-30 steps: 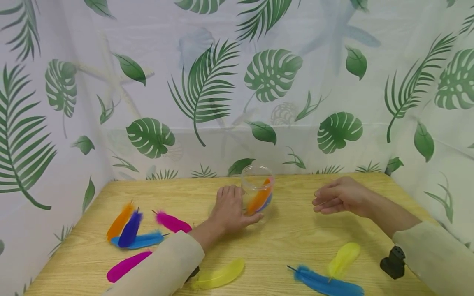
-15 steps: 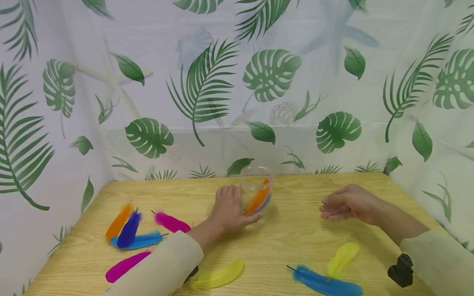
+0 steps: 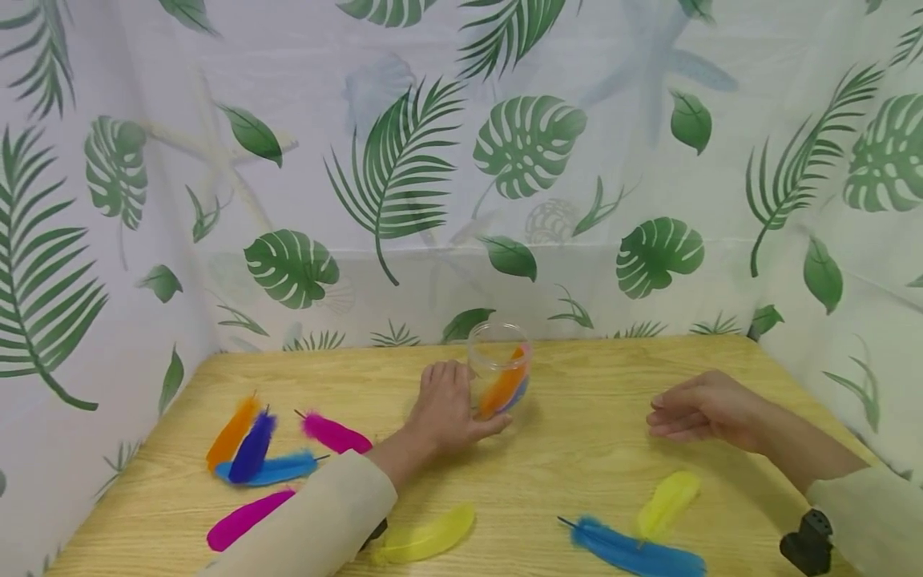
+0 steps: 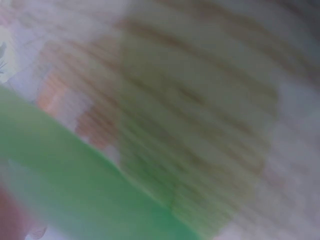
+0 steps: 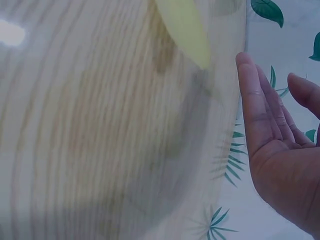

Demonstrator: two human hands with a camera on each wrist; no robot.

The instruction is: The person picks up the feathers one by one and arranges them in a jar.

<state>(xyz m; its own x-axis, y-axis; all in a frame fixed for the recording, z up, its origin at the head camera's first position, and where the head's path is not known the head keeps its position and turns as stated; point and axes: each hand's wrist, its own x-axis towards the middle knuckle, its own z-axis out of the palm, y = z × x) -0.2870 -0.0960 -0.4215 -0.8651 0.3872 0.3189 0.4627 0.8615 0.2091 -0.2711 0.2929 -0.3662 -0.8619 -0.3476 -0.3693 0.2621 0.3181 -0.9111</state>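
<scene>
A light wooden table point(image 3: 577, 473) stands inside a white curtain point(image 3: 461, 160) printed with green palm and monstera leaves, which closes it in on 3 sides. 8 loose feathers lie on the tabletop. At the left, an orange feather point(image 3: 232, 431), a purple feather point(image 3: 252, 449) and a light blue feather point(image 3: 284, 467) overlap in 1 small heap, with a pink feather point(image 3: 335, 433) just beside them. A magenta feather point(image 3: 245, 518) and a long yellow feather point(image 3: 427, 541) lie near the front edge. At the right, a short yellow feather point(image 3: 667, 494) touches a bright blue feather point(image 3: 634, 553). The left wrist view is badly blurred; its green band is perhaps a printed leaf.
</scene>
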